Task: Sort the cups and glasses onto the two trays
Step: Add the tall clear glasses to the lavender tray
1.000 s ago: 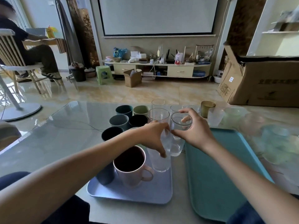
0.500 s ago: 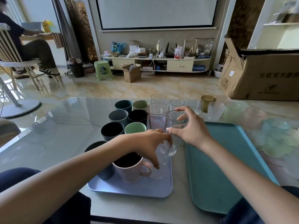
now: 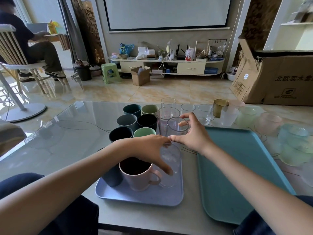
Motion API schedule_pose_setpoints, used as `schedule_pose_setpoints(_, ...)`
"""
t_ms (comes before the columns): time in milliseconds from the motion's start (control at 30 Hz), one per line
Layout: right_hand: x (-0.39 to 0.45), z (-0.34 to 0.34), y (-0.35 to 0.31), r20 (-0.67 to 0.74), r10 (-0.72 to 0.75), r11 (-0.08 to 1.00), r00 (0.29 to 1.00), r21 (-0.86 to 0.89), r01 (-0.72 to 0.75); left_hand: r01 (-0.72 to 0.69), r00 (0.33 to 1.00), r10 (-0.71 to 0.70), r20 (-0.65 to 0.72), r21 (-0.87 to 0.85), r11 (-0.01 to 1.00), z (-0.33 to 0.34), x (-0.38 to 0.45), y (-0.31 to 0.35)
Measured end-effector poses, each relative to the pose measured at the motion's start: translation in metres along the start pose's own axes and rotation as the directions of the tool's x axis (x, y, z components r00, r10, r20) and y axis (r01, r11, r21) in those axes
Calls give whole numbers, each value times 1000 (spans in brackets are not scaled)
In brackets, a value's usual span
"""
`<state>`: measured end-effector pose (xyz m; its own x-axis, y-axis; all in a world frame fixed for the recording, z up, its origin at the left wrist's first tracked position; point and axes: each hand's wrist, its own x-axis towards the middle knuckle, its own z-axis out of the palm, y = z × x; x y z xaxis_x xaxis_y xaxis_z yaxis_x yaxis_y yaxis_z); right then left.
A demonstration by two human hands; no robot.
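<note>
My left hand (image 3: 153, 150) grips a clear tall glass (image 3: 171, 164) from above, standing on the lavender tray (image 3: 144, 198) beside a pink mug (image 3: 137, 176) and a dark blue cup (image 3: 112, 178). My right hand (image 3: 193, 134) holds a smaller clear glass (image 3: 177, 127) by its rim, just beyond the lavender tray's far right corner. To the right lies the teal tray (image 3: 237, 175) with nothing on it. Several coloured cups (image 3: 130, 121) cluster behind the lavender tray.
More clear glasses (image 3: 204, 113), an amber glass (image 3: 220, 107) and frosted pastel tumblers (image 3: 294, 144) stand along the table's far and right side. A large cardboard box (image 3: 277, 78) sits on the floor at right. A person sits on a chair at far left.
My left hand has lowered the tall glass onto the lavender tray next to the pink mug. My right hand has kept hold of the smaller glass, shifting only slightly.
</note>
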<state>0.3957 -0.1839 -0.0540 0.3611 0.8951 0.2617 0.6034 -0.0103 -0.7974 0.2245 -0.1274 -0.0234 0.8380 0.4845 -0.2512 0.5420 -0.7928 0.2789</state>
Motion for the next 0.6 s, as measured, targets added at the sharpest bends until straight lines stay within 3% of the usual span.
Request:
schedule_pose_setpoints(100, 0, 2, 2, 31, -1, 1000, 1000, -6, 1, 45, 999, -43, 14, -120, 992, -15, -2, -4)
schedule_pose_setpoints(233, -1, 4, 4, 60, 17, 1000, 998, 15, -18, 129, 972, -190, -141, -355, 926, -29, 0, -15)
schedule_pose_setpoints(333, -1, 9, 1, 93, 11, 998, 996, 54, -16, 134, 885, -222, -410, -232, 963, -26, 1, -24)
schedule_pose_setpoints(400, -1, 11, 0, 109, 0, 998, 994, 63, -7, 104, 835, -209, -509, -228, 968, -23, 0, -29)
schedule_pose_setpoints(600, 0, 17, 5, 87, 6, 993, 996, 113, -16, 1, 858, -47, -511, -89, 996, -3, 4, -33)
